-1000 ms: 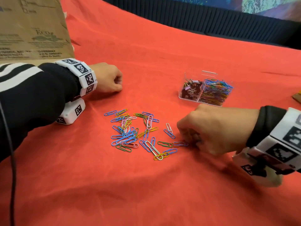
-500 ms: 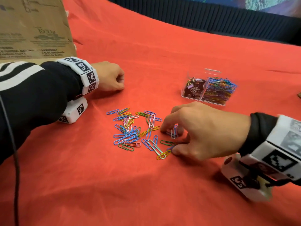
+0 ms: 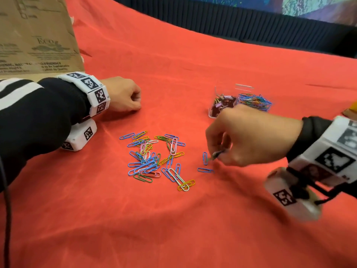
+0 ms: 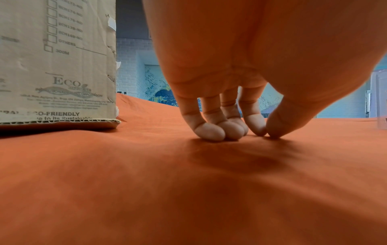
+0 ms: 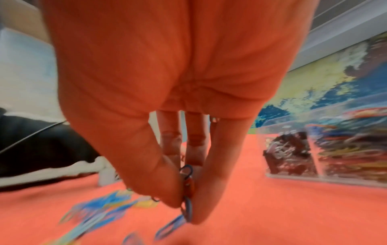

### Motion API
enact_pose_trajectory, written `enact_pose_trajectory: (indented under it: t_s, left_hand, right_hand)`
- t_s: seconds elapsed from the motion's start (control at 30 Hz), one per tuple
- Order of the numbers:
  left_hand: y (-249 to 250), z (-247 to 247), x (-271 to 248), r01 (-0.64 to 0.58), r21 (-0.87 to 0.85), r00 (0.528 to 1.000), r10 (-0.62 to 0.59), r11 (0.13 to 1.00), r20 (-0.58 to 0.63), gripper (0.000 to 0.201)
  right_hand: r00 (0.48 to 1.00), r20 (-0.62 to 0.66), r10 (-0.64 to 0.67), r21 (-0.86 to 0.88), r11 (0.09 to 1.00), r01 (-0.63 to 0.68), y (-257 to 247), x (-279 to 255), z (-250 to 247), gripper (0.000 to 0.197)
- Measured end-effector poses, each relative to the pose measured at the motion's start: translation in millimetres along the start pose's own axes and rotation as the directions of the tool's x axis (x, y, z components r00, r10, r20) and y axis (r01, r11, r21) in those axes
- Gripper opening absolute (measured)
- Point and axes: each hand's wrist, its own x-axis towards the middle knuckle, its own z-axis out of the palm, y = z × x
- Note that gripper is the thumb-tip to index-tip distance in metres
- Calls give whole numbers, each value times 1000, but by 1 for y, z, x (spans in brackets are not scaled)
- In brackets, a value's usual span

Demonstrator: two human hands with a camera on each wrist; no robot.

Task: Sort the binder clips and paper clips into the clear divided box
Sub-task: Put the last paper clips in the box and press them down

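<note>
- Head view: the right hand [image 3: 249, 136], at centre right, pinches a few paper clips [image 3: 216, 154] between thumb and fingertips, just above the red cloth [image 3: 173, 219]; a blue clip [image 3: 205, 158] dangles at its fingertips, and whether it touches the cloth is unclear.
- A loose pile of coloured paper clips [image 3: 154, 159] lies at mid-frame, left of that hand. The clear divided box [image 3: 239, 101] stands just above the hand in the frame, dark binder clips in its left compartment and coloured paper clips in its right.
- The left hand [image 3: 121, 97], at upper left, rests on the cloth with fingers curled, holding nothing, beside a cardboard box [image 3: 36, 35].
- Left wrist view: the left hand's fingertips [image 4: 211, 131] and thumb are bunched together and touch the cloth, nothing between them; the cardboard box fills the upper left.
- Right wrist view: thumb and fingers close narrowly on the clips [image 5: 187, 190] at lower centre; the divided box [image 5: 324, 149] is at the right edge, blurred.
</note>
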Motion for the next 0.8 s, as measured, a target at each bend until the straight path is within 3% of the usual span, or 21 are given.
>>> enact_pose_trajectory:
  t_s: [0.1, 0.23, 0.33, 0.53, 0.67, 0.8]
  left_hand:
    - [0, 0, 0, 0, -1, 1000, 0, 1000, 1, 14]
    - [0, -2, 0, 3, 8, 1000, -3, 1000, 0, 13]
    - [-1, -2, 0, 0, 13, 1000, 0, 1000, 6, 13]
    - [-3, -1, 1, -2, 16, 1000, 2, 1000, 4, 14]
    - [-4, -1, 2, -5, 21, 1000, 5, 1000, 11, 14]
    - [-5, -1, 3, -6, 23, 1000, 5, 1000, 18, 15]
  right_hand:
    - [985, -105, 136, 45, 990, -132, 32, 4, -27, 13]
    - [888, -329, 322, 65, 945, -319, 85, 12, -62, 13]
    - [836, -388, 389, 42, 913, -406, 109, 20, -65, 14]
    - [856, -392, 338, -33, 924, -380, 119, 28, -45, 19]
    - [840, -431, 330, -27, 926, -378, 126, 25, -42, 24]
    - [865, -434, 251, -30, 956, -292, 123, 24, -37, 32]
